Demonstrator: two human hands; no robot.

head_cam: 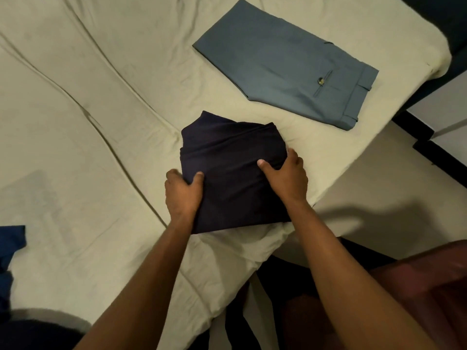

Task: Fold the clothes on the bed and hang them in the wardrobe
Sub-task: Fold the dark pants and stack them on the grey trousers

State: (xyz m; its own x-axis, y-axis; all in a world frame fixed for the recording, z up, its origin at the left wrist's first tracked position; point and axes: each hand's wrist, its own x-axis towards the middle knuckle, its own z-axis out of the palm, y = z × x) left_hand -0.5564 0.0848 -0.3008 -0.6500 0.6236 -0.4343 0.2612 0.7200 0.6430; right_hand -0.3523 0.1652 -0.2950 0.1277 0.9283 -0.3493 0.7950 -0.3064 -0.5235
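From where I sit, the dark navy garment point(232, 173) lies folded into a thick bundle near the corner of the bed point(88, 109), just past the middle of my view, and both hands are on it. My left hand point(182, 192) grips the bundle's edge at about eight o'clock, thumb curled over the top cloth and fingers tucked round the side; my right hand point(286, 174) takes the edge at about four o'clock, thumb pressed on top, with the fingers wrapped over the side, though their tips are hidden. The grey-blue trousers point(285, 64) lie flat and neatly folded up at one o'clock, well apart from the bundle, and a scrap of blue cloth point(11, 246) shows at the nine o'clock border. I judge the navy piece soft, light and limp: its top layer is already rippling between my thumbs, so it will sag and unfold if lifted from one side only. I would keep both sides pinched through all the layers, or slide a palm beneath, before carrying it off toward the wardrobe, which is nowhere in view.
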